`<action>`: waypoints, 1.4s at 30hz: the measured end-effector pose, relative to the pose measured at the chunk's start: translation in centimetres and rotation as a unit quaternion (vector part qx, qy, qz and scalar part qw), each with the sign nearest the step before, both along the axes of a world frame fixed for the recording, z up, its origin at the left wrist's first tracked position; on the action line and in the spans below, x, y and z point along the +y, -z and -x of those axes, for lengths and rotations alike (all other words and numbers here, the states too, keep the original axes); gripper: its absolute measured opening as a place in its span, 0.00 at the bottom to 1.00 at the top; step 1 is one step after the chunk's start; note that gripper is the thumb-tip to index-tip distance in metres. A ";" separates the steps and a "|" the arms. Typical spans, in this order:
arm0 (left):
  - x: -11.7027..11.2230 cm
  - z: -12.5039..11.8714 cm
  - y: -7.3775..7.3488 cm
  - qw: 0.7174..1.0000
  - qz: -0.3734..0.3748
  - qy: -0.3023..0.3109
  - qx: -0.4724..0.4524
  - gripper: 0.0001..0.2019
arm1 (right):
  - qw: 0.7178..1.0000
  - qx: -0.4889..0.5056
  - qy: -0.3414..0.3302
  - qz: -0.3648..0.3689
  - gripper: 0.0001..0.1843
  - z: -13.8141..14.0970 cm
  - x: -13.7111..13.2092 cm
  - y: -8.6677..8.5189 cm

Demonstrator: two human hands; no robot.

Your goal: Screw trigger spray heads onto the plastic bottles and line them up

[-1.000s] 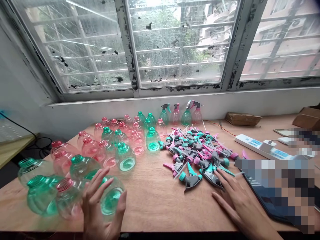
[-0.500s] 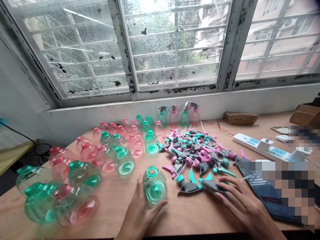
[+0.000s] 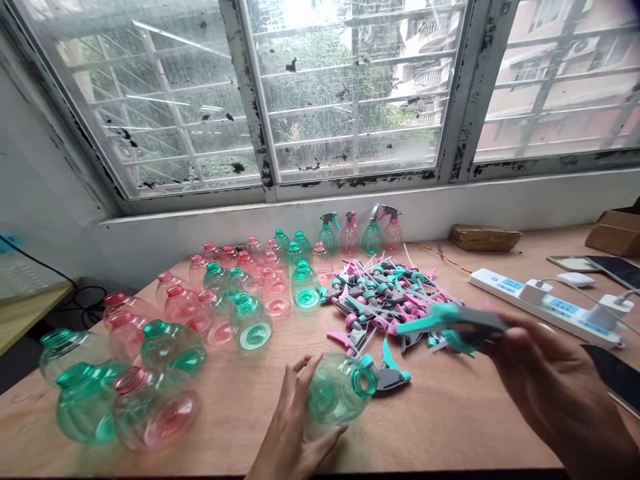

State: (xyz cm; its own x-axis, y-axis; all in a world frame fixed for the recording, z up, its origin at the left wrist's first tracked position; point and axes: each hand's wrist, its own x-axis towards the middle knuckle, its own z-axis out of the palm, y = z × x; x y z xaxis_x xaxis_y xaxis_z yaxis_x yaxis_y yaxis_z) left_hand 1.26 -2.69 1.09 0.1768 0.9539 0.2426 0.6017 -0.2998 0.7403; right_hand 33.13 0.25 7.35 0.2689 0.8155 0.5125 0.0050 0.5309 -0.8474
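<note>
Gripped in the left hand (image 3: pixel 295 427), a green spray bottle (image 3: pixel 337 398) tilts, neck rightward, near the table's (image 3: pixel 450 427) front edge. Right hand (image 3: pixel 545 373) pinches a teal-and-grey trigger head (image 3: pixel 450 325), blurred, apparently unattached. Four finished sprayers (image 3: pixel 357 231) stand far; many open bottles (image 3: pixel 210 300) remain.

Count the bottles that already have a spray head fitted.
4, in a row at the back of the table under the window: green, pink, green, pink. The other bottles show open necks; some behind may be hidden.
</note>
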 end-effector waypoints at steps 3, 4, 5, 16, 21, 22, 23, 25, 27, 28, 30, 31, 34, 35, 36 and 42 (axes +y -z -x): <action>-0.1 -0.1 0.2 1.000 -0.007 0.000 -0.013 0.44 | 0.980 0.191 -0.056 -0.029 0.13 1.9 -0.7 -2.4; -0.1 -0.1 0.2 1.000 -0.006 -0.002 -0.015 0.45 | 0.976 0.211 -0.055 -0.023 0.13 2.4 -1.1 -3.1; 0.0 -0.1 0.2 1.000 -0.004 -0.003 -0.016 0.46 | 0.974 0.220 -0.055 -0.023 0.14 2.8 -1.5 -3.6; 0.1 0.2 0.4 1.000 0.001 0.001 -0.017 0.50 | 0.972 0.187 -0.141 0.020 0.14 6.3 0.2 1.0; 0.4 0.9 0.5 1.000 0.019 0.022 -0.008 0.50 | 0.980 0.080 -0.134 0.125 0.10 5.3 0.0 5.6; 0.4 1.1 0.5 0.999 0.023 0.034 -0.010 0.48 | 0.978 0.054 -0.142 0.142 0.10 4.8 -0.2 6.1; 0.4 1.3 0.3 0.998 0.030 0.044 -0.014 0.46 | 0.975 0.034 -0.154 0.156 0.09 4.4 -0.3 6.5; 0.4 1.5 -0.1 0.997 0.048 0.058 -0.027 0.44 | 0.965 0.010 -0.186 0.183 0.10 3.7 -0.6 6.9; 0.4 1.6 -0.5 0.994 0.070 0.074 -0.036 0.44 | 0.950 -0.012 -0.220 0.220 0.11 3.2 -0.8 6.9; 0.5 1.5 -0.7 0.993 0.078 0.083 -0.040 0.44 | 0.941 -0.026 -0.238 0.238 0.12 3.0 -0.9 6.9; 0.5 1.4 -1.1 0.990 0.091 0.097 -0.048 0.46 | 0.925 -0.048 -0.264 0.267 0.15 2.9 -1.1 6.7; 0.6 1.3 -1.3 0.989 0.100 0.100 -0.050 0.46 | 0.920 -0.056 -0.270 0.277 0.17 2.8 -1.1 6.7; 0.6 1.3 -1.2 0.986 0.121 0.097 -0.055 0.49 | 0.915 -0.061 -0.265 0.299 0.24 2.8 -1.1 6.9; 0.6 1.3 -0.9 0.987 0.123 0.093 -0.051 0.51 | 0.914 -0.059 -0.262 0.303 0.24 2.9 -1.1 7.1; 0.7 1.4 -0.4 0.988 0.120 0.091 -0.044 0.53 | 0.914 -0.057 -0.261 0.305 0.24 2.9 -1.1 7.3; 1.2 2.3 3.2 0.990 0.065 0.121 -0.015 0.70 | 0.919 -0.089 -0.269 0.275 0.26 3.0 -0.9 8.6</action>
